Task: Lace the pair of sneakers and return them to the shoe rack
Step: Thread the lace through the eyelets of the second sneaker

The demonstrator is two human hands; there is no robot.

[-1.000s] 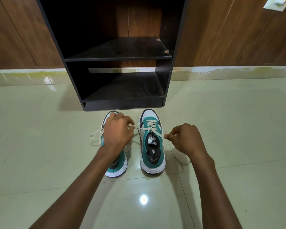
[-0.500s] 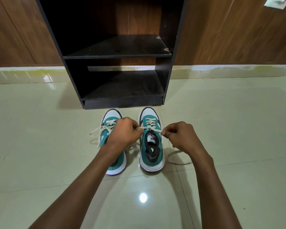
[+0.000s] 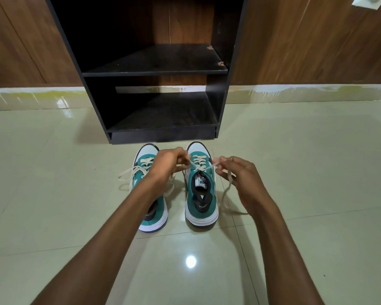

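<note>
Two teal and white sneakers stand side by side on the floor, toes toward the black shoe rack [image 3: 156, 72]. The right sneaker [image 3: 201, 192] has cream lace [image 3: 199, 165] crossed over its tongue. My left hand [image 3: 168, 165] pinches one lace end above the gap between the shoes. My right hand [image 3: 238, 179] pinches the other end just right of the shoe, and the tail hangs in a loop to the floor. The left sneaker [image 3: 151, 199] lies partly under my left forearm, its loose laces trailing to the left.
The rack has two bare black shelves and stands against a wooden wall [image 3: 306, 40]. Glossy pale floor tiles [image 3: 317, 161] spread all around, with a light reflection [image 3: 191, 261] near me. A pale skirting strip runs along the wall base.
Both hands have come closer to the right sneaker and lifted a little, so the lace ends now cross in an X over the tongue. The right hand's fingers have loosened around its end.
</note>
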